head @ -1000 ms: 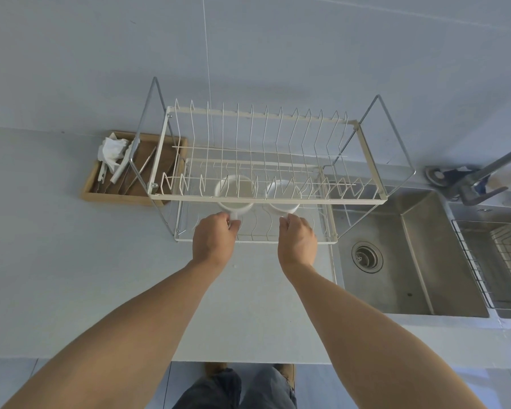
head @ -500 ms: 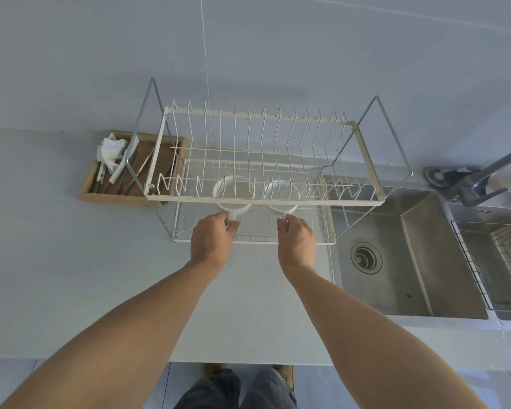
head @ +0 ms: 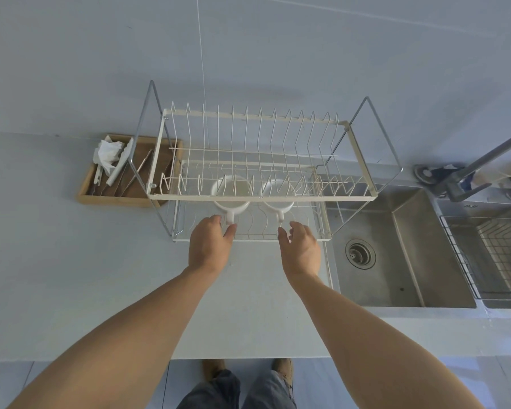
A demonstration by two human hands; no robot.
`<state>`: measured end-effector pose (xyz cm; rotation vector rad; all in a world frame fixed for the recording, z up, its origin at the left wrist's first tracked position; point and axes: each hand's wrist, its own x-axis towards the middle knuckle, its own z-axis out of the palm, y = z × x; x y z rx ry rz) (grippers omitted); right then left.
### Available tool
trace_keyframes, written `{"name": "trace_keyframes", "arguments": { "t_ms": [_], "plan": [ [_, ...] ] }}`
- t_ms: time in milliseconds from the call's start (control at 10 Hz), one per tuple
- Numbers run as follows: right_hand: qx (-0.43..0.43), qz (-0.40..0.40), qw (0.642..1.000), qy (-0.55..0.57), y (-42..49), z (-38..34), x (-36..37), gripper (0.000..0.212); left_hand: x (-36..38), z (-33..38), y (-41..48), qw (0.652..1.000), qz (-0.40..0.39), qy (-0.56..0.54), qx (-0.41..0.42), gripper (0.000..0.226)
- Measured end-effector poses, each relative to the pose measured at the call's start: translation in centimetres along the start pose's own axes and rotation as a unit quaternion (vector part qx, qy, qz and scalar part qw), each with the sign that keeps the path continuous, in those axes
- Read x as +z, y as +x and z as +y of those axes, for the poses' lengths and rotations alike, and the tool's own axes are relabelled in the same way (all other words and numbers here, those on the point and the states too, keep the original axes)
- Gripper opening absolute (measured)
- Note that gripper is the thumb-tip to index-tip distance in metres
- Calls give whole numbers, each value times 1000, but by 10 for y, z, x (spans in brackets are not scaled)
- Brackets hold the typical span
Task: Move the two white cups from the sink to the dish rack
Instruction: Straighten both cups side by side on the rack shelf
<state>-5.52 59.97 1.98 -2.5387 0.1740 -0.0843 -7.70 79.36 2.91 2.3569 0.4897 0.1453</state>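
Note:
Two white cups stand side by side on the lower tier of the white wire dish rack [head: 307,199], handles pointing toward me: the left cup [head: 230,192] and the right cup [head: 278,193]. Both are partly screened by the upper tier's front bar. My left hand [head: 210,245] is just in front of the left cup's handle with its fingers loosely apart. My right hand [head: 301,247] is just below the right cup's handle, fingers spread and off the cup. The steel sink [head: 396,261] to the right holds no cups.
A wooden tray [head: 118,199] with utensils and crumpled paper sits left of the rack. A faucet [head: 484,159] rises at the far right above a second basin with a wire basket [head: 496,255]. White counter lies under my arms.
Both hands were closed on the cup handles; now they have let go and drawn back slightly toward me, fingers apart. The cups stay on the lower tier.

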Motion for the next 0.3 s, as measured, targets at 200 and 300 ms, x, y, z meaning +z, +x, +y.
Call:
{"name": "trace_keyframes", "arguments": {
  "t_ms": [200, 300],
  "plan": [
    [-80, 35, 994, -71, -15, 2, -11, 50, -16, -5, -22, 993, 25, 70, 95, 53],
    [-111, 29, 985, -132, -21, -1, -19, 64, -23, -9, -30, 979, 25, 140, 143, 60]
  ]
}}
